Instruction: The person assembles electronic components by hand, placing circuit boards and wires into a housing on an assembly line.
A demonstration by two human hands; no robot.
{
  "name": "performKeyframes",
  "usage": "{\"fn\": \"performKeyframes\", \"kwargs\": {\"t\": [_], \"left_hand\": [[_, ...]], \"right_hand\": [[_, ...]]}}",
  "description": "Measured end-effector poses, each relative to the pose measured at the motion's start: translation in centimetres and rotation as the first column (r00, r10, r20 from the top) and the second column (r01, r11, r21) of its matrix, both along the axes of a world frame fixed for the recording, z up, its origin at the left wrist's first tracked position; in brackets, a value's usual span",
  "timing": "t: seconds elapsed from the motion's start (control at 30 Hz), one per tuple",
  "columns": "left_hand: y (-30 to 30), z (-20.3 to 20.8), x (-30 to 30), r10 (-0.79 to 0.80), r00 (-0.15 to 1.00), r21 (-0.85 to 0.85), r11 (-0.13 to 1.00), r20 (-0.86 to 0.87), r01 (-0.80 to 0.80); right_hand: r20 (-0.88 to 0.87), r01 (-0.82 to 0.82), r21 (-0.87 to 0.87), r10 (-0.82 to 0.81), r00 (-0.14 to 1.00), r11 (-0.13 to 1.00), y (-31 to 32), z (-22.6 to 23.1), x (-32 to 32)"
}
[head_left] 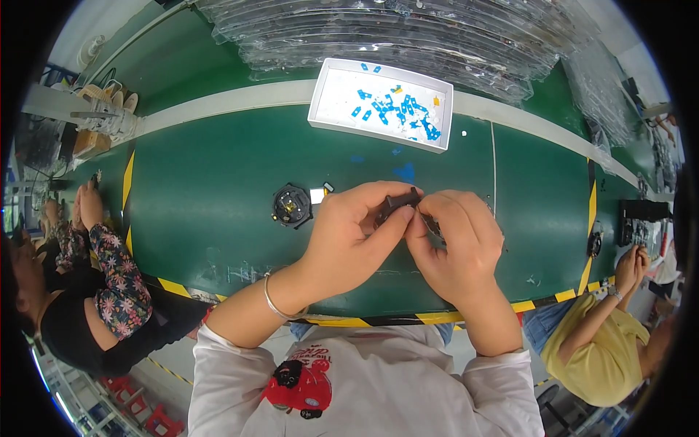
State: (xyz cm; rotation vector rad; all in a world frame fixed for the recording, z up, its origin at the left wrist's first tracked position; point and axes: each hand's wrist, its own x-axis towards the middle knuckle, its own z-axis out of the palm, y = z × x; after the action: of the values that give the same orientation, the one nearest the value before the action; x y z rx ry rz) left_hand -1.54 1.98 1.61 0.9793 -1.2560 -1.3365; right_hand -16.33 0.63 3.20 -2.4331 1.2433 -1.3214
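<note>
Over the green table, my two hands meet in front of me. My left hand (342, 226) is closed around a black watch case part (394, 205), its thumb pressing on the side. Beside it, my right hand (466, 244) pinches at the part's right end with bent fingers. Another dark edge shows under those fingers; I cannot tell if it is the same piece. To the left of my hands lies an opened round black watch case (293, 205), its inside showing. A small white rectangular piece (317, 195) sits at its right edge.
Beyond my hands stands a white box (378, 134) with many small blue pieces and a few yellow ones. Clear plastic trays (408, 36) are stacked behind it. Yellow-black tape (437, 317) edges the table (204, 175). Co-workers sit at left (95, 306) and right (593, 349).
</note>
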Motion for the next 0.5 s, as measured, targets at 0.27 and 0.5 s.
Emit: {"fn": "performKeyframes", "kwargs": {"t": [0.27, 0.5], "left_hand": [[-0.9, 0.7, 0.9, -0.071, 0.974, 0.241, 0.963, -0.214, 0.124], [-1.5, 1.2, 1.8, -0.125, 0.953, 0.353, 0.909, -0.275, 0.221]], "right_hand": [[0.080, -0.076, 0.081, 0.069, 0.994, 0.994, 0.0, 0.4, -0.1], [0.279, -0.179, 0.359, 0.078, 0.957, 0.916, 0.1, 0.8, -0.5]]}}
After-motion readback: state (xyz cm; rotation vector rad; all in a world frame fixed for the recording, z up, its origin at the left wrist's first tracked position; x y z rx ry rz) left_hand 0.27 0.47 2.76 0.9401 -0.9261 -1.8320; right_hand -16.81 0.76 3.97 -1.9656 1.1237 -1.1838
